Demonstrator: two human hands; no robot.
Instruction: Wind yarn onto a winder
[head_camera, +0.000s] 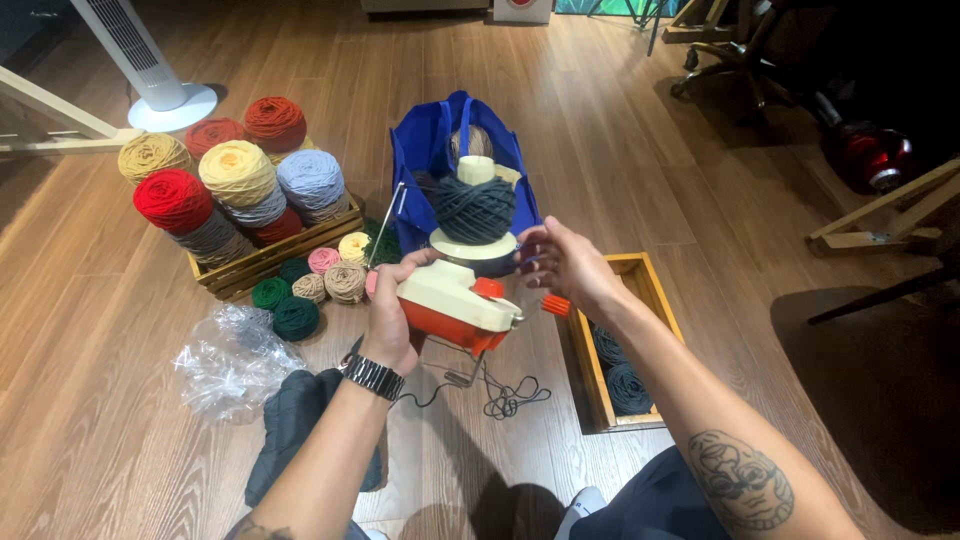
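wide bare wooden plank floor (120, 420) around me, wooden crate of big yarn cones (262, 256) well left, cream and orange plastic yarn winder (455, 305) with dark blue-grey yarn cake (474, 208) at centre, my left hand (388, 318) clasping its left edge, my right hand (562, 262) spread, fingertips by the cake's base

An orange and cream yarn winder (455, 305) carries a dark teal yarn ball (474, 208) before a blue bag (430, 140). On the left, a wooden crate (270, 255) holds red, rust, mustard, pale yellow, light blue and grey yarn; the floor (620, 130) is warm brown wood grain.

head camera, looking down, near floor (120, 330)
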